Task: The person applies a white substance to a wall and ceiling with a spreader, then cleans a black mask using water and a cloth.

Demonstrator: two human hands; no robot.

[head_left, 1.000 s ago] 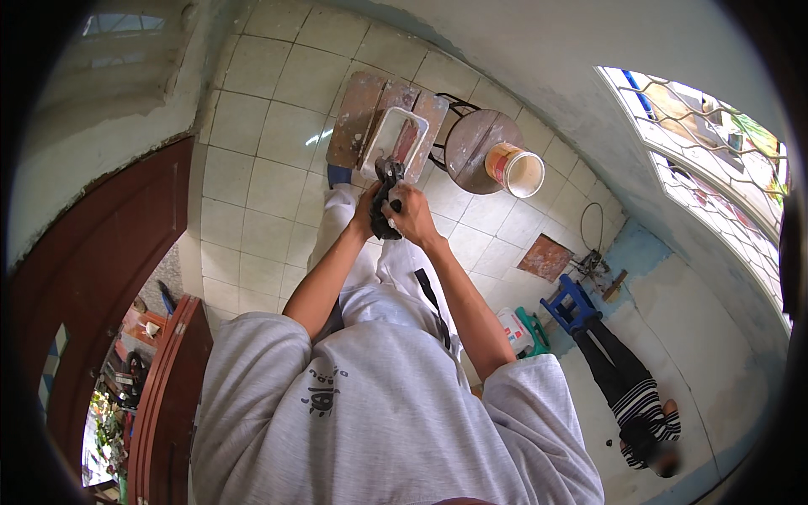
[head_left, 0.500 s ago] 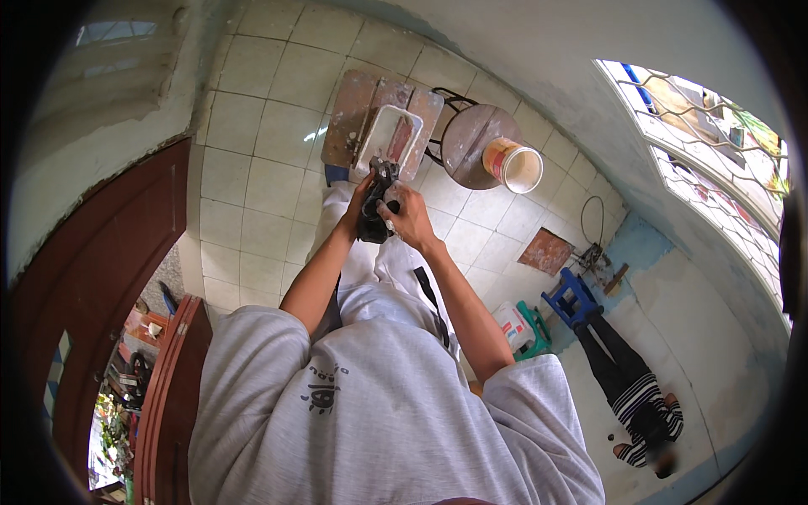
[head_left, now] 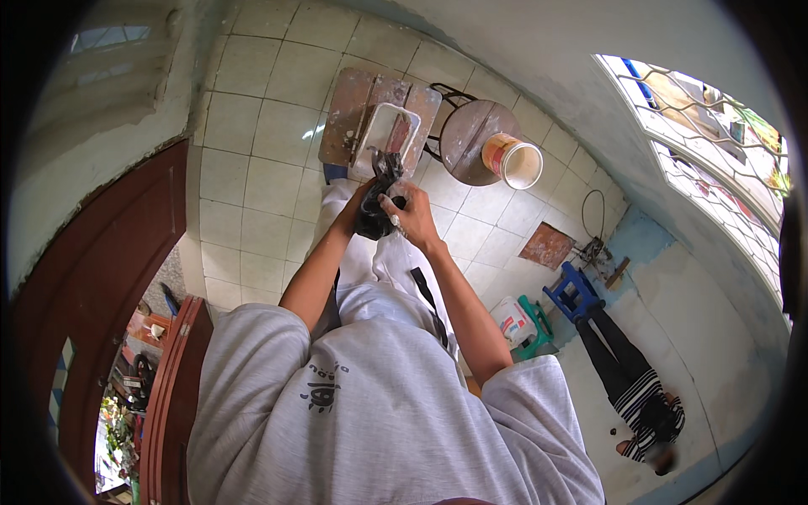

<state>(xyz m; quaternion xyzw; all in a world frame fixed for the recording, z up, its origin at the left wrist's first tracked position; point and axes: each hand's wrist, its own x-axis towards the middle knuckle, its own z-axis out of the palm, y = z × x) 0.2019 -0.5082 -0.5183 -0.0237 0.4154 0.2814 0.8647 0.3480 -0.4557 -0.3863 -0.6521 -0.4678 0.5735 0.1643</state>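
Observation:
In front of my body I hold a crumpled, shiny black plastic bag with whitish smears; what it contains, if anything, is hidden. My left hand is closed round its left side, with the fingers mostly out of sight behind it. From the right, my right hand pinches the bag, and white residue marks its fingers. Just beyond the bag, a white rectangular tray rests on a stained brown low table. The bag's upper end overlaps the tray's near edge in this view.
A round stool at the right of the table carries a whitish bucket. Farther right are a blue plastic stool, a green-and-white container and a person in striped sleeves. A brown door stands at the left.
The black bag has shifted slightly in my hands, and its upper part now looks longer and more twisted. My right fingers have moved a little on it. Both hands keep hold.

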